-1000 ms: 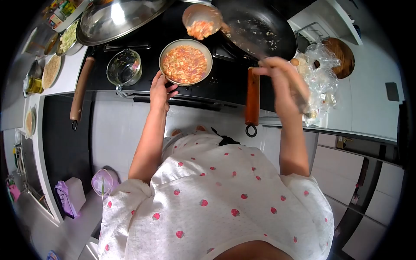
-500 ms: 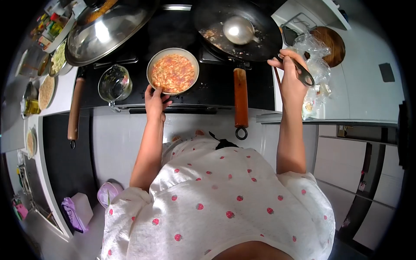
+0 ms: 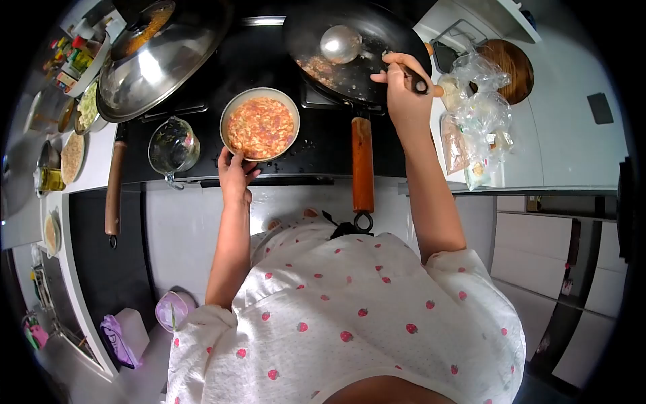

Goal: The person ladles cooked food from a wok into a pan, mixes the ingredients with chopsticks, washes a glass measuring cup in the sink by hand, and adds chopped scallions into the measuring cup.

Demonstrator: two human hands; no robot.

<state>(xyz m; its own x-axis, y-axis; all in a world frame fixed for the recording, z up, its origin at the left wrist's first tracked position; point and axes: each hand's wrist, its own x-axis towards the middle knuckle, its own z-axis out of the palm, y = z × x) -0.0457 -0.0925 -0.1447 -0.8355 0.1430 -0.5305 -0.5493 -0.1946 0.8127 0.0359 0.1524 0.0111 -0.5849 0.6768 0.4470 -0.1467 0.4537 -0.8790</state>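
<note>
My left hand [image 3: 235,174] grips the near side of a pale-rimmed bowl [image 3: 294,111], thumb at the rim and fingers partly hidden below. Chunky red-orange and yellow food [image 3: 261,128] fills it. My right hand [image 3: 408,94] is closed round the dark handle of a ladle, whose shiny metal head [image 3: 340,44] is over the inside of a black wok [image 3: 398,32]. Bits of reddish food [image 3: 316,69] cling to the wok's left side. The wok's wooden handle [image 3: 363,165] points toward me, between my hands.
Left of the bowl are a glass measuring jug [image 3: 173,149] and a large domed metal lid [image 3: 161,64]. A long wooden handle [image 3: 116,188] juts over the stove's front edge. Plastic bags [image 3: 481,128] and a round wooden board [image 3: 508,71] are on the right counter.
My right hand has moved left with the ladle, whose head now sits further left and higher in the wok view. My left hand keeps its hold on the bowl. The view has shifted slightly.
</note>
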